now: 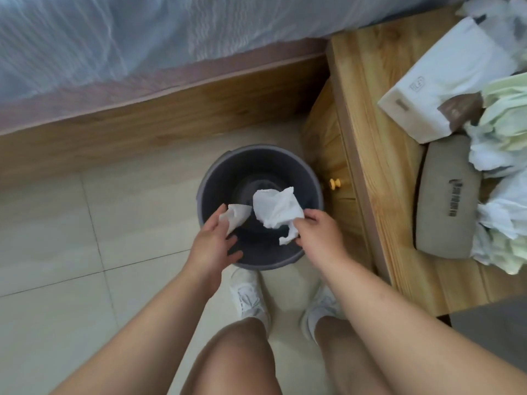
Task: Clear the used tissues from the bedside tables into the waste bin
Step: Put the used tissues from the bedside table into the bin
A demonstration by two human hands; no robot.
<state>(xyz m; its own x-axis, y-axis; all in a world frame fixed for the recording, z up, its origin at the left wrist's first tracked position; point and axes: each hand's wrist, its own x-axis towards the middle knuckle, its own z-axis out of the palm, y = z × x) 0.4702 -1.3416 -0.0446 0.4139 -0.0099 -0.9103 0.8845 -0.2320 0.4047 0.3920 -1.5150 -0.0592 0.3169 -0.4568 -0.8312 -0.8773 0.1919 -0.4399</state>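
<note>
A round dark grey waste bin stands on the tiled floor beside the wooden bedside table. My left hand is over the bin's near left rim, pinching a small white tissue. My right hand holds a larger crumpled white tissue above the bin's opening. The bin's inside looks dark with nothing visible in it below the tissues. Several more crumpled white and pale green tissues lie heaped on the table's right side.
A white tissue pack and a grey pouch lie on the table. A yellow drawer knob sticks out next to the bin. The bed's wooden frame runs behind. My white shoes stand just before the bin.
</note>
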